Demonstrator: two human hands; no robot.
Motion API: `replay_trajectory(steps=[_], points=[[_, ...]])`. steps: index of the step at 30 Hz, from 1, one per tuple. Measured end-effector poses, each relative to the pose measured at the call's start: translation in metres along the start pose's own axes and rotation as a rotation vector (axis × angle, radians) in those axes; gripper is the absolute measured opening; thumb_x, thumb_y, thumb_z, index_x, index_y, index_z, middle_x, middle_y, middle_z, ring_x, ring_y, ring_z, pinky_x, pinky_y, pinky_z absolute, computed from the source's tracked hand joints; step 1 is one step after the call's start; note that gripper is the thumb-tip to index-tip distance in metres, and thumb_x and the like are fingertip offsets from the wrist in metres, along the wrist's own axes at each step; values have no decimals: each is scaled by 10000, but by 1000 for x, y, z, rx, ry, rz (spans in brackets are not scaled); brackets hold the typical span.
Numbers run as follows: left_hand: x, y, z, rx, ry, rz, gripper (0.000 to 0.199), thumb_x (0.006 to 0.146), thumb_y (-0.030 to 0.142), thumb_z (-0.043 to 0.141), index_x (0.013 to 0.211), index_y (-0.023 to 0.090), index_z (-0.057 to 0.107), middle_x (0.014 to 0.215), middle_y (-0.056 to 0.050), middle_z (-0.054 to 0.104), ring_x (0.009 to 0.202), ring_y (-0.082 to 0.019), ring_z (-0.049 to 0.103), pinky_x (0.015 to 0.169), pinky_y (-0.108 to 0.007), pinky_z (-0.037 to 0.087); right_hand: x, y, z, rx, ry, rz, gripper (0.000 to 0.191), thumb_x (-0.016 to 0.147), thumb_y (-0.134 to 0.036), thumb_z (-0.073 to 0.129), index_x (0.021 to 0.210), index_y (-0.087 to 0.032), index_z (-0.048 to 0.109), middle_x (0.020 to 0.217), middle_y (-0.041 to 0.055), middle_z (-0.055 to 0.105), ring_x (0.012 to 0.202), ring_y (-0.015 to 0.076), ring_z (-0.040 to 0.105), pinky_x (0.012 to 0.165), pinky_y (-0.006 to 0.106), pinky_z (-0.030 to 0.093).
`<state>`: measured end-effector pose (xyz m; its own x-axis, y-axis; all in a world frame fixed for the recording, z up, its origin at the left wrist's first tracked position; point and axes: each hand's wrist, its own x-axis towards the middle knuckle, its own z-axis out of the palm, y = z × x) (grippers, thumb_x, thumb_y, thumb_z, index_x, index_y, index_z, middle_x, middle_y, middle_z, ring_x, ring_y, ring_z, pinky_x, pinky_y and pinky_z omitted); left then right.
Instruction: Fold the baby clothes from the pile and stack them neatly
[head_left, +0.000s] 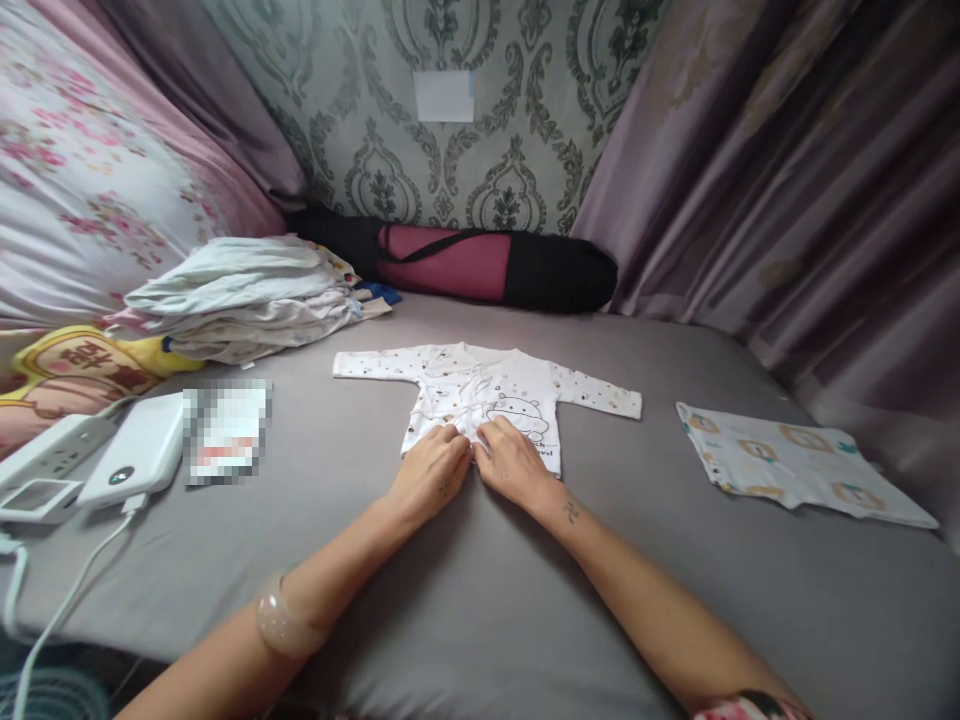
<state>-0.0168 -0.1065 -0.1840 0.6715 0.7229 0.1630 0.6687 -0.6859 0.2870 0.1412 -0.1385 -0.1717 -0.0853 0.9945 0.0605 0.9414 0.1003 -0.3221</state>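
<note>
On the grey sheet (637, 475), a white shirt (491, 383) is spread. At six o'clock, it is touched by the left hand (433, 470) and the right hand (516, 465). From the shirt, a folded cloth (802, 460) is seen at three, a clothes pile (244, 290) at ten, a long bag (454, 265) at twelve.

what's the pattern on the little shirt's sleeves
White sleeves with small scattered brown and dark prints; best seen in the head view.

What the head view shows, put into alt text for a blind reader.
A person's left hand and right hand work at the lower front of a small white patterned shirt spread on a grey sheet. A folded cloth lies right; a fabric pile, left.
</note>
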Motion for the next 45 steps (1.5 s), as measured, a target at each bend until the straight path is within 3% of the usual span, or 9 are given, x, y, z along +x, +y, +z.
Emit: replay_trajectory(steps=[6, 13, 22, 28, 33, 41, 45], points=[[6, 2, 3, 5, 22, -43, 266, 973, 290, 394, 919, 195, 636, 940, -78, 614, 892, -202, 558, 759, -317, 434, 8, 5, 1, 57, -10, 24, 251, 977, -183, 386, 994, -181, 636, 1009, 77, 608, 932, 165, 592, 805, 242, 413], [9, 2, 5, -17, 40, -48, 240, 954, 287, 439, 870, 191, 643, 914, -79, 606, 858, -199, 547, 745, -312, 426, 12, 14, -1, 263, -14, -45, 286, 975, -175, 382, 1045, -156, 658, 1010, 91, 646, 984, 164, 583, 865, 252, 402], [13, 3, 7, -20, 42, -2, 291, 967, 263, 393, 849, 182, 646, 895, -84, 617, 864, -199, 550, 754, -317, 429, 27, 23, 5, 465, -97, -13, 251, 905, -181, 453, 826, -188, 691, 837, 36, 677, 830, 163, 584, 765, 237, 406], [18, 2, 12, 37, 29, 2, 279, 961, 243, 385, 796, 176, 600, 844, -84, 602, 824, -205, 535, 748, -338, 421, 27, 26, 6, 564, -108, -5, 258, 895, -213, 452, 780, -188, 682, 735, 9, 646, 750, 161, 564, 723, 233, 414], [13, 0, 11, -81, 76, 31, 230, 957, 260, 386, 868, 183, 584, 866, -74, 587, 842, -195, 533, 745, -321, 423, 28, 28, 6, 601, -101, 11, 253, 878, -220, 456, 753, -187, 673, 686, 4, 622, 755, 168, 564, 729, 238, 421], [21, 7, 13, 2, 48, -70, 192, 890, 194, 448, 757, 177, 585, 793, -83, 587, 799, -210, 543, 729, -332, 419, 27, 29, 7, 662, -116, 3, 261, 876, -235, 443, 736, -180, 656, 712, 3, 624, 762, 160, 565, 734, 235, 419], [23, 7, 14, -65, 101, -110, 138, 838, 165, 494, 747, 182, 596, 774, -69, 591, 786, -199, 548, 721, -315, 424, 27, 29, 5, 729, -117, 6, 258, 871, -236, 440, 742, -175, 656, 712, -1, 621, 754, 156, 564, 721, 233, 421]])
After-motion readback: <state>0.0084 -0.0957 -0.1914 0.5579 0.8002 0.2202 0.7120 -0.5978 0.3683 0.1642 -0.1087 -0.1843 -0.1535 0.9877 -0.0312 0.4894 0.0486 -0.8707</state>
